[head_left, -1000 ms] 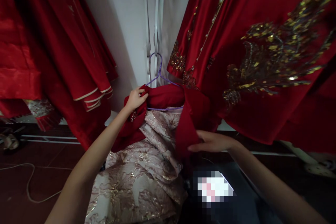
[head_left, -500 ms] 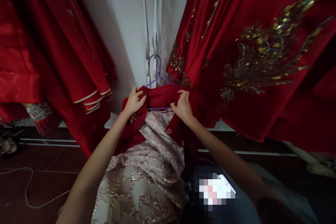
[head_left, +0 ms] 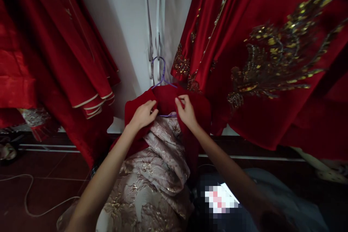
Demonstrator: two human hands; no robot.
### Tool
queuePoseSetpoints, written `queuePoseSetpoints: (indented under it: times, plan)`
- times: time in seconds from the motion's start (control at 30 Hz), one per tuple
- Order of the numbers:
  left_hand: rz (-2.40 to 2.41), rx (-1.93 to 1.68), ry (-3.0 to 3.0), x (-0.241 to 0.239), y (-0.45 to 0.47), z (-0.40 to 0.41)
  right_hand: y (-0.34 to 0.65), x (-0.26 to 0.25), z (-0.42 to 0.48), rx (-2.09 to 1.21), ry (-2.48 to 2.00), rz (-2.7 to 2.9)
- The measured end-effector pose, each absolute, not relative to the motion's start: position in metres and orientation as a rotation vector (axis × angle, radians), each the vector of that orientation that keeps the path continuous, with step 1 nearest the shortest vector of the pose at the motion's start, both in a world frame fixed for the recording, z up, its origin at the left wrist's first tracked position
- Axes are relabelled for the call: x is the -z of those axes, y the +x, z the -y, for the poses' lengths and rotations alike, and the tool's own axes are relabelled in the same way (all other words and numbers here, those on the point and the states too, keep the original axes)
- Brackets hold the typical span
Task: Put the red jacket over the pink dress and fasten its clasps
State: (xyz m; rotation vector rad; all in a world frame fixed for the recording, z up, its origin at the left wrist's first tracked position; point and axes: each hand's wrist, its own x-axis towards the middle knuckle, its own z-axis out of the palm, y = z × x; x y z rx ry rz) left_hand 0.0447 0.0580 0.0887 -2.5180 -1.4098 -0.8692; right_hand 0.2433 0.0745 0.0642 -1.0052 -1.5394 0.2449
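A dark red garment (head_left: 165, 101) is draped over a purple wire hanger (head_left: 162, 74) that hangs in front of a white wall. My left hand (head_left: 143, 114) pinches the garment's left front edge. My right hand (head_left: 185, 111) pinches the right front edge, close beside the left hand. Below them a pale pink brocade fabric with gold thread (head_left: 152, 174) hangs down from the hanger's bar.
Red satin gowns (head_left: 67, 50) hang at the left. A large red gown with gold embroidery (head_left: 272, 61) hangs at the right, close to the hanger. A white cable (head_left: 29, 195) lies on the dark red floor. A lit, blurred screen (head_left: 221, 199) sits low at the centre-right.
My right hand has come up from the hanging red cloth to the garment's front at the hanger. My left hand has slid rightward, so both hands now meet at the middle.
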Motion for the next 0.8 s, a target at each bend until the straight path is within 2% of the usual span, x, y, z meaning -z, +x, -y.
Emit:
queuePoseSetpoints:
  times: [0.1, 0.2, 0.33, 0.47, 0.53, 0.63, 0.8]
  plan:
    - [1.345, 0.812, -2.762, -0.082, 0.061, -0.059, 0.210, -0.062, -0.065, -0.401, -0.932, 1.668]
    - [1.398, 0.990, -2.787, -0.072, 0.060, -0.055, 0.203, -0.055, -0.057, -0.617, -0.830, 1.674]
    - [1.520, 1.496, -2.680, -0.048, 0.054, -0.049, 0.216, -0.045, -0.054, -0.884, -0.696, 1.607]
    - [1.574, 2.240, -2.361, -0.021, 0.065, -0.043, 0.226, -0.035, -0.052, -0.899, -0.718, 1.595]
    - [1.552, 2.408, -2.272, -0.014, 0.071, -0.040, 0.227, -0.033, -0.049, -0.879, -0.726, 1.625]
    - [1.519, 2.327, -2.329, -0.017, 0.072, -0.034, 0.227, -0.034, -0.046, -0.856, -0.726, 1.656]
    - [1.513, 1.867, -2.481, -0.039, 0.065, -0.018, 0.223, -0.042, -0.040, -0.800, -0.747, 1.654]
